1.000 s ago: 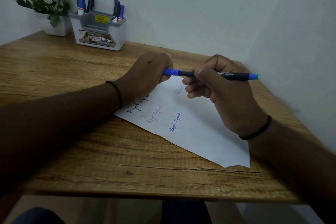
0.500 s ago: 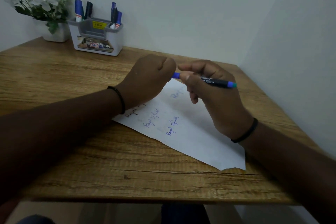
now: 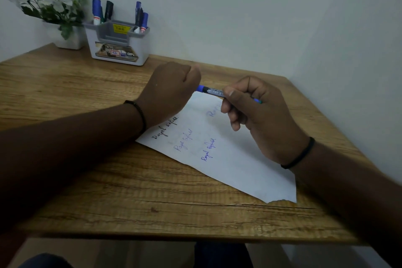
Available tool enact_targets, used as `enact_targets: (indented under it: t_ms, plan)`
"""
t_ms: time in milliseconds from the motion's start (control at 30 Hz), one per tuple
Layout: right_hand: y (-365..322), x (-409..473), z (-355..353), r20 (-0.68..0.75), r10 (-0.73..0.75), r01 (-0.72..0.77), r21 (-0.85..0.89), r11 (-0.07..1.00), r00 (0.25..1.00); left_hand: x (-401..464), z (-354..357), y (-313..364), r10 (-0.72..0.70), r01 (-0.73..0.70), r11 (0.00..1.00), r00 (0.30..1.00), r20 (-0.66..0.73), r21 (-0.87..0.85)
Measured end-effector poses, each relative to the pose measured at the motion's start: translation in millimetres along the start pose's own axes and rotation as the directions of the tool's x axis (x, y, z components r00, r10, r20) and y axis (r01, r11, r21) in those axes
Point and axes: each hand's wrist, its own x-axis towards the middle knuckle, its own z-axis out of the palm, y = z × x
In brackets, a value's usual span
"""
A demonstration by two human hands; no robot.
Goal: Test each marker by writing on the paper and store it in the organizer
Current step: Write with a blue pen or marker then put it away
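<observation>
A slim black marker with blue ends point(image 3: 212, 91) lies level between my two hands above the paper. My right hand point(image 3: 258, 115) grips its barrel, with the blue rear tip poking out past the knuckles. My left hand point(image 3: 171, 90) is fisted around the marker's blue cap end; the cap is mostly hidden in the fist. The white paper point(image 3: 230, 159) lies slanted on the wooden table point(image 3: 108, 191) and carries several handwritten lines in black and blue. The white and grey organizer point(image 3: 118, 43) stands at the back left with several markers upright in its two side cups.
A white pot of white flowers point(image 3: 50, 6) stands left of the organizer against the wall. Walls close off the table's far and right sides. The paper's near right corner point(image 3: 282, 199) is torn. Each wrist wears a black band.
Both hands stay on the marker. My right hand has slid along the barrel, covering more of the rear end, and the marker now tilts down slightly to the right.
</observation>
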Motion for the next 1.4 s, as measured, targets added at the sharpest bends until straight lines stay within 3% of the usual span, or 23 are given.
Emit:
enact_targets:
  t_ms: [167, 267, 467, 567, 667, 800, 933, 967, 1033, 1100, 1200, 1300, 1400]
  plan:
    - [-0.9, 2.9, -4.4, 0.046, 0.088, -0.09, 0.033, 0.995, 0.995, 3.4, -5.9, 4.0, 0.056, -0.059, 0.995, 0.998, 0.039, 0.079]
    - [-7.2, 7.6, -9.5, 0.135, 0.142, -0.135, -0.055, 0.989, 0.981, 8.7, -12.6, 4.1, 0.124, -0.133, 0.985, 0.989, 0.086, 0.107]
    - [-30.9, 26.4, 6.9, 0.298, 0.265, -0.201, -0.227, 0.953, 0.917, 21.7, -31.3, 1.9, 0.093, -0.097, 0.993, 0.994, -0.049, -0.074]
    - [-41.0, 48.6, 28.9, 0.318, 0.228, -0.158, -0.232, 0.96, 0.92, 25.2, -48.1, 5.2, -0.022, 0.007, 0.958, 0.999, -0.049, -0.287]
    - [-44.2, 74.5, 56.5, 0.327, 0.174, -0.114, -0.194, 0.974, 0.929, 31.7, -72.3, 4.1, -0.181, 0.096, 0.844, 0.977, -0.113, -0.528]
    - [-42.8, 111.2, 93.8, 0.276, 0.061, -0.021, -0.148, 0.989, 0.959, 42.5, -99.8, -26.9, -0.425, 0.207, 0.737, 0.883, -0.202, -0.643]
    - [-33.8, 157.7, 122.6, 0.21, -0.04, 0.081, -0.193, 0.978, 0.977, 46.7, -108.0, -64.5, -0.626, 0.392, 0.689, 0.746, -0.227, -0.61]
    - [-32.2, 170.0, 128.7, 0.189, -0.068, 0.108, -0.212, 0.971, 0.98, 45.8, -107.4, -73.1, -0.619, 0.418, 0.719, 0.749, -0.238, -0.556]
    - [-30.4, 190.8, 136.0, 0.146, -0.15, 0.188, -0.296, 0.937, 0.978, 41.5, -100.1, -87.1, -0.504, 0.432, 0.851, 0.832, -0.231, -0.299]
    - [-28.4, 215.4, 152.1, 0.111, -0.211, 0.237, -0.351, 0.906, 0.971, 40.4, -99.4, -102.1, -0.465, 0.439, 0.883, 0.866, -0.185, -0.168]
    - [-20.4, 246.9, 175.2, 0.064, -0.287, 0.291, -0.359, 0.887, 0.956, 45.2, -98.4, -117.1, -0.495, 0.468, 0.867, 0.851, -0.176, -0.175]
    - [-13.0, 270.8, 194.7, 0.033, -0.332, 0.32, -0.365, 0.874, 0.943, 52.2, -99.0, -129.9, -0.619, 0.531, 0.772, 0.753, -0.224, -0.349]
    - [-6.9, 289.8, 213.0, 0.015, -0.382, 0.358, -0.38, 0.853, 0.924, 57.0, -100.8, -142.5, -0.579, 0.488, 0.796, 0.785, -0.218, -0.358]
